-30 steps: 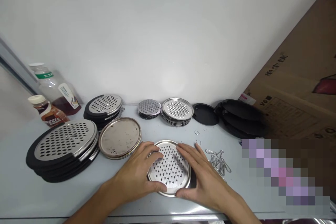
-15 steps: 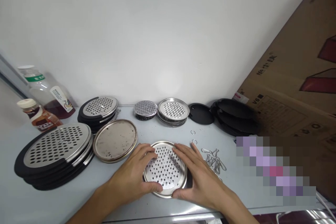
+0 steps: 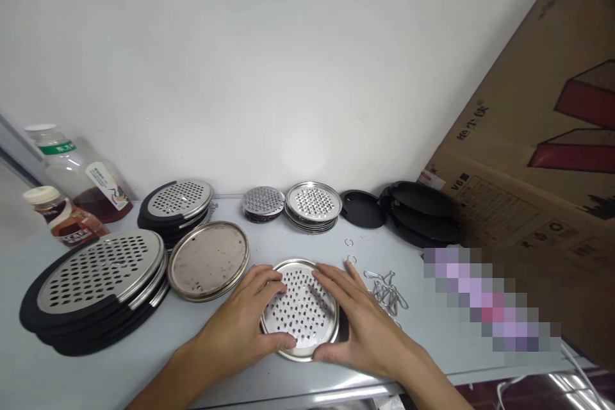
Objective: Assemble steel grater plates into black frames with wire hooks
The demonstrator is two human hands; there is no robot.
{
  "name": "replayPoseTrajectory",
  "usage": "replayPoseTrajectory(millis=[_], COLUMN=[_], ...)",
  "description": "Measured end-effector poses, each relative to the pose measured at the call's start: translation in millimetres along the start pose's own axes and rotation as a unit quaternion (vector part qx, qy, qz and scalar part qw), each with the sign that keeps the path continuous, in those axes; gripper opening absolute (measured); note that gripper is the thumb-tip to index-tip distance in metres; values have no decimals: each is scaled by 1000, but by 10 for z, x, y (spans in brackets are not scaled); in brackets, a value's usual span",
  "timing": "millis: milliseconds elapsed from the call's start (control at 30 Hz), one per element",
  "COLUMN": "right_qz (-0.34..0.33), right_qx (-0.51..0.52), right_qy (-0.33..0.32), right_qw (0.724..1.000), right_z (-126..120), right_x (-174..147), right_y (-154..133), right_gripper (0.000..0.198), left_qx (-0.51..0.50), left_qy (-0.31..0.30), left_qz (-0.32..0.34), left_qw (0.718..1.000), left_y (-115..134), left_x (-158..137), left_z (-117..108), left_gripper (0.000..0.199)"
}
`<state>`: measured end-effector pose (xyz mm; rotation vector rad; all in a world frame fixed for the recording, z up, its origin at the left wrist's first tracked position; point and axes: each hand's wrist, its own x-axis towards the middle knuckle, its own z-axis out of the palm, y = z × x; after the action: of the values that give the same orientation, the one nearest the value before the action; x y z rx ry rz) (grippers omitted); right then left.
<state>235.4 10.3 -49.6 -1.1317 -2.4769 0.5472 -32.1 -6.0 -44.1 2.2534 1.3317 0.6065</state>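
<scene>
A round metal grater plate (image 3: 302,307) with square holes and a raised rim lies near the front of the table. At its left edge, my left hand (image 3: 250,317) grips the rim, the thumb at the lower front and the fingers at the far side. My right hand (image 3: 362,327) curves round the right edge the same way, fingertips on the upper rim, thumb at the bottom. Something black shows beneath the plate by the right palm; most of it is hidden. Just right of that hand lies a pile of bent wire clips (image 3: 388,291).
Black-edged grater stacks (image 3: 93,275) and plain metal discs (image 3: 209,257) are left. Along the wall stand small grater discs (image 3: 263,201), rimmed grater plates (image 3: 314,202) and black discs (image 3: 423,211). Two bottles (image 3: 62,218) stand far left; a cardboard box (image 3: 528,205) leans right.
Both hands keep the same hold on the grater plate. The whole view has shifted slightly, so most things sit a little farther left.
</scene>
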Motion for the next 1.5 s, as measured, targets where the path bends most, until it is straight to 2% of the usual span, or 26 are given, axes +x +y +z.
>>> replayPoseTrajectory(millis=[167, 233, 300, 400, 467, 567, 633, 733, 867, 1033, 1100, 1167, 1233, 1267, 1333, 1400, 1500], right_qz=[19, 43, 60, 60, 79, 74, 62, 39, -1, -39, -71, -97, -62, -26, 38, 84, 148], right_qx=[2, -3, -28, -109, -173, -283, -305, -303, -285, -249, -195, -92, 42, 124, 312, 472, 633], right_qy=[-16, -6, 45, 157, 171, 140, 135, 153, 201, 271, 333, 405, 408, 391, 325, 229, 91], right_qw=[1000, 999, 997, 980, 967, 946, 941, 940, 937, 929, 920, 905, 910, 911, 892, 847, 754], right_z=[-25, -95, -208, -409, -517, -575, -547, -483, -478, -558, -614, -688, -767, -800, -831, -790, -596], right_x=[-41, -30, 49, 326, 569, 870, 970, 983, 949, 957, 911, 813, 675, 600, 459, 346, 235], right_y=[-34, -34, 2, 133, 246, 389, 454, 525, 646, 668, 540, 354, 174, 107, 33, 27, 73], right_gripper=[107, 98, 80, 49, 38, 33, 27, 24, 27, 28, 22, 13, 7, 7, 14, 18, 19], left_qx=[6, 2, -3, -9, -14, -20, -19, -9, 2, 5, -1, -14, -33, -44, -73, -103, -127], left_qy=[-6, -5, -3, -1, -3, -13, -24, -33, -22, -12, 2, 16, 30, 40, 68, 102, 136], left_qz=[-2, -1, -1, -1, -5, -28, -50, -74, -92, -80, -75, -82, -105, -117, -128, -115, -94], left_qw=[1000, 1000, 1000, 1000, 1000, 999, 998, 997, 996, 997, 997, 996, 993, 991, 987, 983, 978], left_y=[22, 29, 38, 51, 56, 63, 74, 93, 74, -1, -4, 13, 39, 50, 62, 62, 61], left_x=[-1, 0, 2, 2, -4, -35, -66, -115, -159, -196, -206, -211, -210, -207, -199, -191, -192], left_z=[-9, -11, -14, -19, -24, -34, -38, -22, 47, 119, 117, 97, 67, 54, 38, 34, 29], left_gripper=[57, 56, 56, 58, 62, 72, 83, 95, 100, 111, 112, 113, 113, 113, 114, 115, 123])
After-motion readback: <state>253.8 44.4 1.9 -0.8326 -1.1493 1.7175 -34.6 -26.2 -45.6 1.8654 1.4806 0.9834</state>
